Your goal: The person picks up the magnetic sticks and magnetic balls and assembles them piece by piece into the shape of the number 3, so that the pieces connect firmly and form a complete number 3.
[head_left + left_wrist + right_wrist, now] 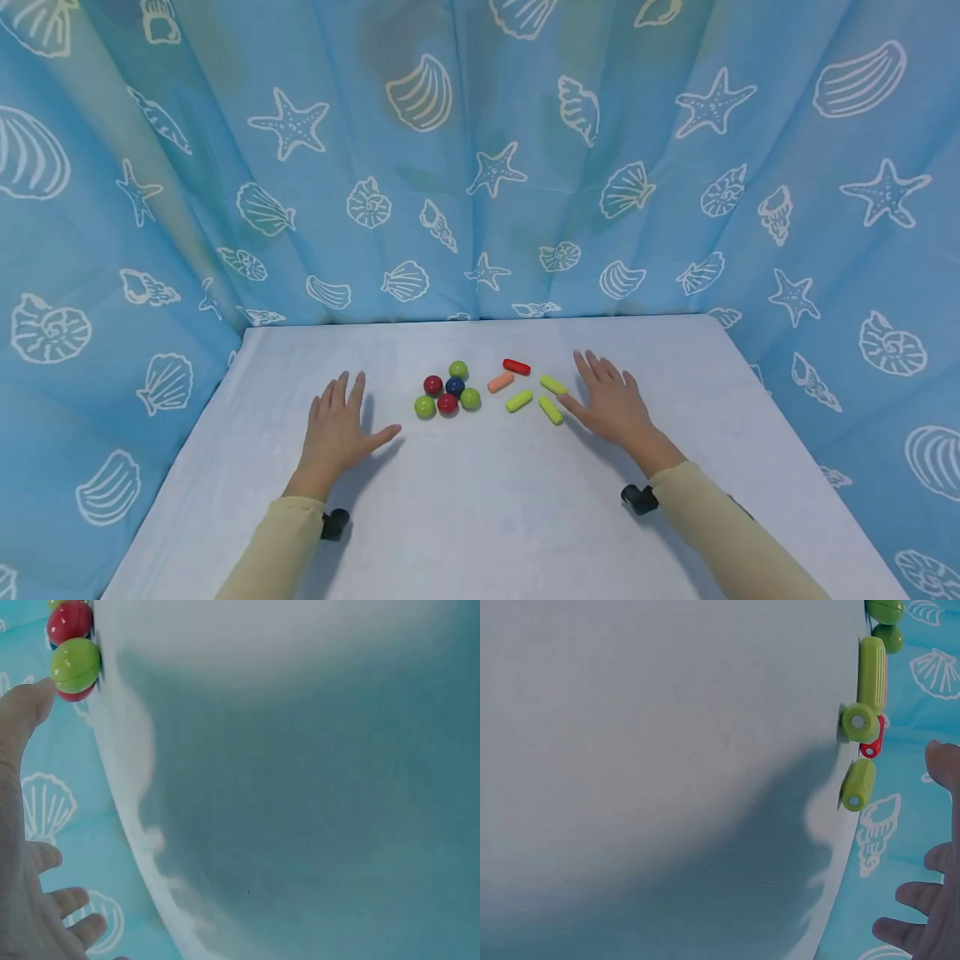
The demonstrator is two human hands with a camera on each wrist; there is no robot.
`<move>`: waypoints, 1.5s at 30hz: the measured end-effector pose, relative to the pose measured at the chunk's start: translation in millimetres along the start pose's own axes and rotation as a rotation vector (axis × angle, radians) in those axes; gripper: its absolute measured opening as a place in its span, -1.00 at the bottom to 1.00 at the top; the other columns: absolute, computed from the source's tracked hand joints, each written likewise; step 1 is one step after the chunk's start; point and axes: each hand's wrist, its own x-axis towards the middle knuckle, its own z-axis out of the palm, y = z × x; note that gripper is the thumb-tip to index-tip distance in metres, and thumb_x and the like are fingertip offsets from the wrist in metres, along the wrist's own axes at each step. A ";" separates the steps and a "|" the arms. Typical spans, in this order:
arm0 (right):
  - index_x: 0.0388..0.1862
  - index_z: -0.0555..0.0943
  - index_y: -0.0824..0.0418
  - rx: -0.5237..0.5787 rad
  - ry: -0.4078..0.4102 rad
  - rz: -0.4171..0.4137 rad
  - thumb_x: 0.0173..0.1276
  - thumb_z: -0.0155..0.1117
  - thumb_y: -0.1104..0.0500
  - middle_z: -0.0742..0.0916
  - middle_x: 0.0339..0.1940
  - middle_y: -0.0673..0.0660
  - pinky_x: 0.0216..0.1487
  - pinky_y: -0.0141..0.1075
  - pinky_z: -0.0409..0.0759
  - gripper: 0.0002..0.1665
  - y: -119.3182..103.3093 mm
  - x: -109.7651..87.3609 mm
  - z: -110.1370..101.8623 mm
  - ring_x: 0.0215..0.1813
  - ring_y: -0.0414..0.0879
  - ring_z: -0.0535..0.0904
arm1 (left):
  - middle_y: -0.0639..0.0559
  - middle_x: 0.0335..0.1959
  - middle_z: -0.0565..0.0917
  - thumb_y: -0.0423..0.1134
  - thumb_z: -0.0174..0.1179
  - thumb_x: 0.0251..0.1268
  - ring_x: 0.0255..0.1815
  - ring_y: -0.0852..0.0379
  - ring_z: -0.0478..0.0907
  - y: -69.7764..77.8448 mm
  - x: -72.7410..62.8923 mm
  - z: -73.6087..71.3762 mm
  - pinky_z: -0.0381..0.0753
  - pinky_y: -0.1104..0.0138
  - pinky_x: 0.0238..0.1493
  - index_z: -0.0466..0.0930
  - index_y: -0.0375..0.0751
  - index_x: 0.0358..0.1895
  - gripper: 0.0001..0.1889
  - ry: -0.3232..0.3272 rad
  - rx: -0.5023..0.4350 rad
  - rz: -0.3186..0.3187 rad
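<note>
White cloth [465, 508] is being overhung by the straightened fingers of the left hand [333, 437], which are being held slightly parted and pointed forward. Its thumb is being stretched inward, towards the balls, and is being held well out from the fingers. In the right hand [615, 410] the fingers are likewise being extended, angled forward and inward with narrow gaps between them; the thumb is being pointed inward, near two of the yellow-green sticks [551, 410], and a gap between thumb and sticks is being shown in the right wrist view. The backs of both hands are being turned upward, and a shadow is being thrown on the cloth from each.

Between the hands, six balls [454, 387] are being displayed in a close cluster on the left: three green, two red and a blue one being surrounded by the rest. To their right, five sticks are being seen lying loosely about: three yellow-green, one orange and, farthest back, one red.

Both forearms are being slanted inward from the near side, and are being covered by cream sleeves [273, 546]; at each wrist a black device [639, 500] is being worn. Beyond the cloth, a blue curtain [465, 167] is being patterned by white shells and starfish.
</note>
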 end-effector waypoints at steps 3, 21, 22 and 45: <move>0.67 0.05 0.21 0.004 0.008 -0.006 0.41 0.23 -0.28 0.26 0.60 0.35 0.44 0.31 0.14 0.07 -0.2 -3.5 1.7 0.56 0.33 0.17 | -0.40 0.57 0.09 0.37 0.35 0.09 0.54 -0.40 0.06 1.5 -2.9 0.2 0.05 -0.25 0.47 0.04 -0.25 0.62 0.17 0.010 -0.044 -0.006; 0.37 0.44 0.26 0.351 0.004 0.073 0.34 0.44 0.02 0.67 0.02 0.20 0.08 0.00 0.60 -0.28 -12.6 -15.3 2.3 0.01 0.08 0.58 | -0.29 0.30 0.50 0.14 0.47 0.13 0.35 -0.29 0.40 18.2 -15.5 4.5 0.40 -0.20 0.29 0.32 -0.28 0.46 -0.09 -0.003 -0.268 -0.068; 0.34 0.46 0.26 0.366 0.000 0.080 0.33 0.46 0.03 0.66 -0.02 0.17 0.03 -0.05 0.60 -0.31 -13.7 -14.8 3.3 -0.03 0.05 0.57 | -0.29 0.31 0.49 0.12 0.47 0.13 0.36 -0.29 0.39 19.7 -16.7 5.3 0.40 -0.19 0.30 0.35 -0.27 0.44 -0.12 -0.003 -0.279 -0.066; -0.02 0.55 0.24 0.479 -0.030 0.103 0.25 0.52 0.19 0.63 -0.26 0.05 -0.15 -0.20 0.55 -0.60 -26.6 -13.3 21.8 -0.24 -0.08 0.50 | -0.12 0.06 0.62 -0.03 0.50 0.15 0.13 -0.10 0.54 41.1 -30.6 23.5 0.52 -0.02 0.22 0.49 -0.24 0.31 -0.31 0.002 -0.396 -0.037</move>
